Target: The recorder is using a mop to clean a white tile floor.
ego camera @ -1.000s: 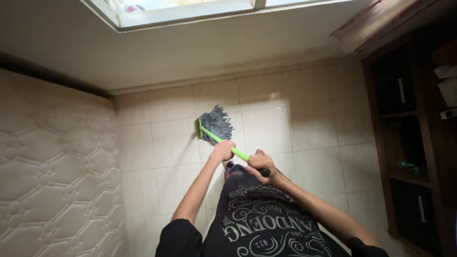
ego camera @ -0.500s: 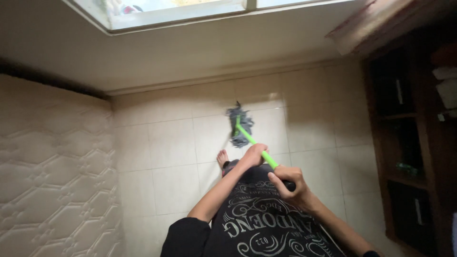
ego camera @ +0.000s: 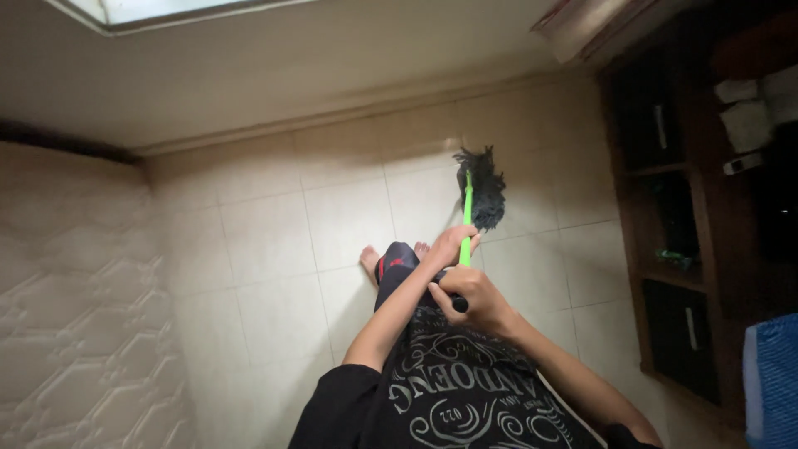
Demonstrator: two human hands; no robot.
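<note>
Pointing straight ahead from both grips, the green mop handle (ego camera: 466,220) was held closed by left hand (ego camera: 453,246), nearer the head (ego camera: 482,187), and right hand (ego camera: 470,298).

pale square-tiled floor (ego camera: 274,241) with thin grout lines. on it: dark grey string mop head (ego camera: 482,187) resting near the wall base, two bare feet (ego camera: 370,262) beside it, a quilted cream mattress (ego camera: 75,316) at left, a dark wooden shelf unit (ego camera: 682,249) at right.
</note>
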